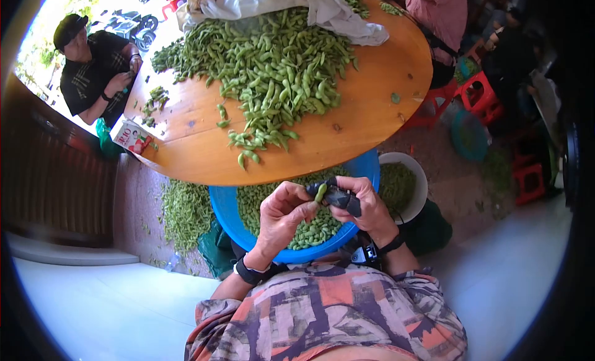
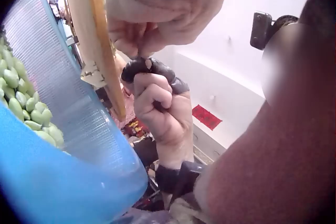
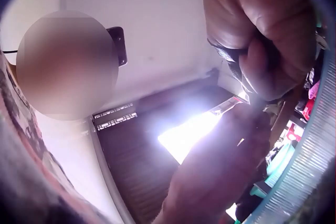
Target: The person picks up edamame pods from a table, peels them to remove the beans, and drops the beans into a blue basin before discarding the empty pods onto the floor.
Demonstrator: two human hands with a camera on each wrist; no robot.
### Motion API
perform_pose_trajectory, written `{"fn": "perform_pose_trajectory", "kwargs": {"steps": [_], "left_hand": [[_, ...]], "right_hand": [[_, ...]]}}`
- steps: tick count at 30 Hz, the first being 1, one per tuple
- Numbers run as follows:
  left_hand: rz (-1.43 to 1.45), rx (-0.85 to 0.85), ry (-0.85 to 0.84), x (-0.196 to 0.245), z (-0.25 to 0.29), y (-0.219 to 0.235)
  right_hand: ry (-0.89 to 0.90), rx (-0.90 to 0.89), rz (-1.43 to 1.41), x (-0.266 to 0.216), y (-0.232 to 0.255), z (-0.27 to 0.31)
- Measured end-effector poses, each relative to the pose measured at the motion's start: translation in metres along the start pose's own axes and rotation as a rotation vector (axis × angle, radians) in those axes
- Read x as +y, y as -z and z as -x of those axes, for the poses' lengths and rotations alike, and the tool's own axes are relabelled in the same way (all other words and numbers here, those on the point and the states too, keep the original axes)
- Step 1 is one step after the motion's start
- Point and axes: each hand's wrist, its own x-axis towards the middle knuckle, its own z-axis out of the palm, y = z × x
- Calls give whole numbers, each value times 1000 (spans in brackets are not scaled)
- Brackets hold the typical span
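A green edamame pod (image 1: pixel 320 192) is held upright between both hands, over a blue basin (image 1: pixel 218 213) of shelled green beans (image 1: pixel 313 232). My left hand (image 1: pixel 284 217) pinches its lower end with thumb and fingertips. Black wrapping covers the thumb and index finger of my right hand (image 1: pixel 370 207), which grips the pod from the other side. In the left wrist view the left fingertips meet the black-wrapped digits (image 2: pixel 149 69), with the other right fingers curled below. The right wrist view shows the hands close together, the pod hidden there.
A big pile of pods (image 1: pixel 279 69) covers much of the wooden table (image 1: pixel 372 100), partly under a white cloth (image 1: pixel 266 1). Beside the basin stand a white bucket (image 1: pixel 421 181) and a heap of green pods (image 1: pixel 186 215). A person (image 1: pixel 93 69) sits at left; red stools (image 1: pixel 480 97) stand right.
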Motion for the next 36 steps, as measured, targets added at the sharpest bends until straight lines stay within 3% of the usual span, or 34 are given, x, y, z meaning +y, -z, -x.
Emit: {"fn": "perform_pose_trajectory", "kwargs": {"steps": [1, 3, 6, 8, 9, 12, 13, 14, 16, 19, 21, 23, 24, 26, 27, 29, 31, 32, 33, 35, 36], "left_hand": [[330, -28, 137, 1, -2, -1], [610, -163, 229, 1, -2, -3], [725, -208, 274, -10, -3, 0], [647, -180, 315, -4, -3, -1], [649, -177, 317, -5, -2, -1], [255, -135, 209, -15, -2, 0], [256, -130, 210, -18, -1, 0], [19, -69, 124, -20, 0, -1], [-382, 83, -100, -19, -2, -6], [-551, 60, -184, -11, 2, -5], [-499, 74, -152, -6, 2, -7], [-123, 6, -8, -3, 1, -5], [-124, 7, -8, -5, 1, -1], [109, -169, 83, -15, -1, 11], [109, -167, 81, -21, -2, 14], [533, -306, 340, -32, -2, 21], [564, -319, 304, -35, -1, 17], [548, -238, 339, -33, 0, 14], [531, -155, 372, -29, 2, 10], [442, -117, 386, -25, 3, 7], [320, -105, 280, -25, 4, 6]], "right_hand": [[-44, -36, -133, 0, 2, 1], [-59, -72, -237, 0, 2, 2], [-88, -82, -305, 1, 2, 4], [-33, 7, -17, -3, -2, 5], [-37, 7, -18, -2, -2, 6], [-78, 101, 165, 1, -1, 6], [29, 129, 417, 2, -5, 5], [140, 156, 668, 4, -8, 5], [169, 151, 740, 6, -12, 6], [224, 144, 885, 9, -14, 9], [225, 94, 921, 9, -12, 10], [246, 39, 913, 5, -8, 11], [266, -14, 906, 4, -6, 12], [237, -73, 823, 9, 1, 14], [206, -134, 740, 12, 2, 15], [135, -151, 640, 9, 2, 18], [-192, -110, 335, 10, 3, 20], [-216, -82, 321, 3, 0, 20], [-218, -88, 322, 5, -1, 19], [-53, 9, 602, 11, 0, 16], [-20, 5, 629, 13, -1, 15]]}}
